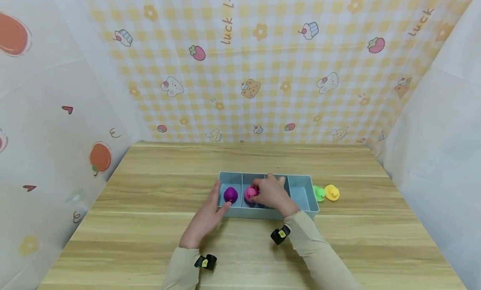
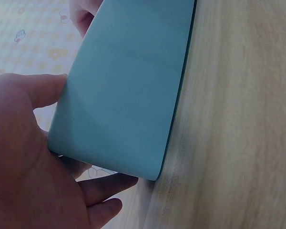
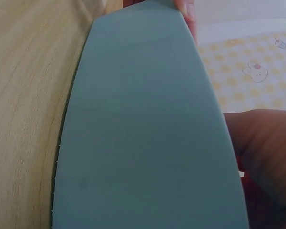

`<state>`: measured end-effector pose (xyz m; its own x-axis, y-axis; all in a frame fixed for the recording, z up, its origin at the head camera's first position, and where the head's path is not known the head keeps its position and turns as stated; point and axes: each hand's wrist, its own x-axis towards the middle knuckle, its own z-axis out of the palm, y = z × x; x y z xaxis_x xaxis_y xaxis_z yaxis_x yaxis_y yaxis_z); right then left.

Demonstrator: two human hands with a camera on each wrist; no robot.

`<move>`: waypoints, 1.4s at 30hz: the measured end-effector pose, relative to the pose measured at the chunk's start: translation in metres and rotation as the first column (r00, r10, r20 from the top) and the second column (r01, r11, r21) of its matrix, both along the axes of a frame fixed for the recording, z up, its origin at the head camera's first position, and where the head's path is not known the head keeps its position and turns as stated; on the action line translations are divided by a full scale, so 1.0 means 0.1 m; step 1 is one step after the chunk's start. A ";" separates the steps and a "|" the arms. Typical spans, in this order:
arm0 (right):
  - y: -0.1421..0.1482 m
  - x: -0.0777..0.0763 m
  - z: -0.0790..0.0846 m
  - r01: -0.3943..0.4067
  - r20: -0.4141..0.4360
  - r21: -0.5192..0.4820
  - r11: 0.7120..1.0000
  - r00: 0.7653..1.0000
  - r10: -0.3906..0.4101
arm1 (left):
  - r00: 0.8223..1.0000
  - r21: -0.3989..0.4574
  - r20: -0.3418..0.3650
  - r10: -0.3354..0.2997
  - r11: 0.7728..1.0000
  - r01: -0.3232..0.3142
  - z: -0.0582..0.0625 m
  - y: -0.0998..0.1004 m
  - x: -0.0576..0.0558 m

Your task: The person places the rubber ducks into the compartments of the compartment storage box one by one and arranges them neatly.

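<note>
A blue-grey divided box (image 1: 249, 213) lies lengthwise on the table. My left hand (image 1: 204, 219) holds its left end; in the left wrist view the thumb rests at the rim and the fingers (image 2: 107, 188) lie along the end wall. My right hand (image 1: 272, 192) reaches into the box and pinches a pink toy duck (image 1: 250, 193) in the second compartment from the left. A purple toy duck (image 1: 231, 195) sits in the leftmost compartment. The right hand covers much of the third compartment, so its contents are hidden. In the right wrist view the box wall (image 3: 143, 119) blocks the duck.
Just past the box's right end, a green toy duck (image 1: 319, 193) and a yellow toy duck (image 1: 332, 192) stand side by side on the wooden table (image 1: 158, 231). A checked cloth backdrop (image 1: 225, 110) rises behind the table, with pale sheets (image 1: 432, 127) at both sides.
</note>
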<state>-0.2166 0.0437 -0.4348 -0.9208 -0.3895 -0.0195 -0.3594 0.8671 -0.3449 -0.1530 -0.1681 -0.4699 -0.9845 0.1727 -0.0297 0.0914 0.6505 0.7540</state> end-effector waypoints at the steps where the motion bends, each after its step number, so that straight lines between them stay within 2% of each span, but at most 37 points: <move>1: -0.01 0.00 -0.01 0.003 0.001 0.005 1.000 1.000 -0.003 | 1.000 0.000 0.000 0.001 1.000 -0.001 0.00 0.00 0.00; 27: -0.06 0.07 -0.11 0.043 -0.087 0.114 0.993 0.996 -0.033 | 1.000 0.000 0.012 -0.002 1.000 0.002 0.01 0.03 0.00; 34: -0.01 0.13 -0.01 0.026 -0.082 -0.006 1.000 0.996 -0.027 | 1.000 -0.015 0.011 0.009 1.000 -0.009 0.00 0.02 0.00; 42: 0.08 0.15 0.12 0.039 0.008 -0.165 0.985 0.999 -0.039 | 0.999 -0.025 0.027 0.020 0.999 -0.019 0.00 0.01 0.00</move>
<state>-0.2015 0.0518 -0.4229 -0.9354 -0.3514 0.0377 -0.3244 0.8113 -0.4864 -0.1531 -0.1671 -0.4698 -0.9865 0.1523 -0.0608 0.0580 0.6705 0.7396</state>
